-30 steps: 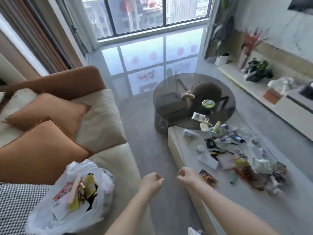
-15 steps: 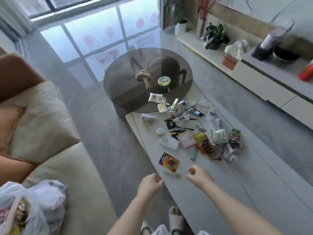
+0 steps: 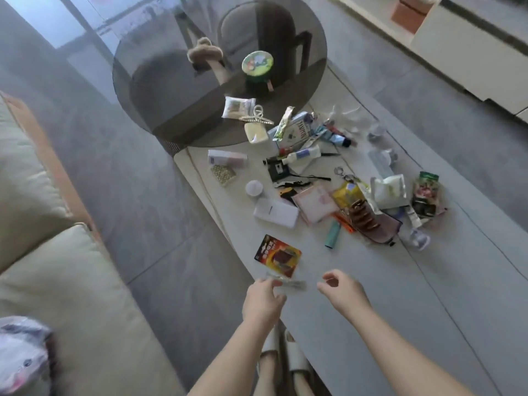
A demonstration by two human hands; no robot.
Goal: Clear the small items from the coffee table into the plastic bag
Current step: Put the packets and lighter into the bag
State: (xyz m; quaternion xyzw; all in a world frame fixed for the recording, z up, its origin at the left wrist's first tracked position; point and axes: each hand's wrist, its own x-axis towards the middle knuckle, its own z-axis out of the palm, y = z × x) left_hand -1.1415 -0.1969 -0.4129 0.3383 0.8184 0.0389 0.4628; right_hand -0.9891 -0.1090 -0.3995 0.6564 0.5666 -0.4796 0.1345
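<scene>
The pale coffee table [image 3: 400, 295] carries a scatter of small items: a red and black blister card [image 3: 278, 255], a white box [image 3: 275, 212], a teal lighter [image 3: 333, 235], a pink packet [image 3: 315, 203] and several wrappers and tubes. A clear plastic wrapper [image 3: 290, 284] lies at the near edge. My left hand [image 3: 263, 301] has its fingertips and thumb curled on that wrapper's left end. My right hand [image 3: 343, 290] hovers just right of it, fingers loosely curled and holding nothing. The white plastic bag [image 3: 23, 352] shows only partly, at the bottom left on the sofa.
A round dark glass table [image 3: 177, 90] overlaps the far end and holds a green tin [image 3: 258, 62], a hair claw [image 3: 257, 117] and a packet [image 3: 238, 107]. The beige sofa [image 3: 71, 281] runs along the left. My slippered feet [image 3: 285, 355] stand by the table edge.
The view has swung down and right from the sofa and bag to the table. Both hands moved forward over the near edge, and the left reached the clear wrapper.
</scene>
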